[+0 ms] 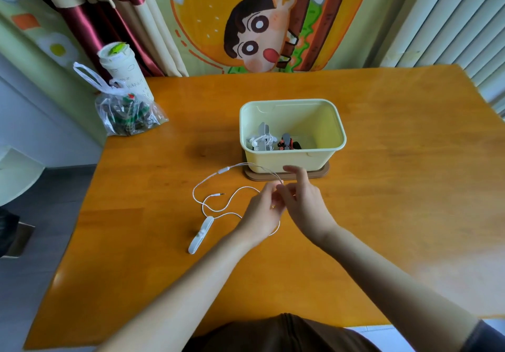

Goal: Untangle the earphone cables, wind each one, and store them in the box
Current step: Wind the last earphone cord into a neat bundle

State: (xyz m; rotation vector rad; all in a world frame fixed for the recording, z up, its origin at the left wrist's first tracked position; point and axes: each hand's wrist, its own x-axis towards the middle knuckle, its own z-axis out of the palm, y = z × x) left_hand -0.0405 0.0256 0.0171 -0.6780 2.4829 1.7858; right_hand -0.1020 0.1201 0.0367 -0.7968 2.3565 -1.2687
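Note:
A white earphone cable (216, 201) lies in loose loops on the wooden table (382, 187), its plug (218, 194) pointing right and an inline remote (223, 171) near the box. A white winder clip (200, 234) lies at the cable's left. My left hand (262, 212) and my right hand (303, 201) meet just in front of the box, both pinching the cable's end between fingertips. The pale yellow box (292, 160) stands on a brown lid and holds a wound white earphone (261, 139) and a wound black-and-orange one (287, 142).
A knotted plastic bag (128, 113) of dark items and a lidded paper cup (123, 72) stand at the table's far left corner. Curtains and a cartoon cloth hang behind the table. The table's left edge drops to the floor.

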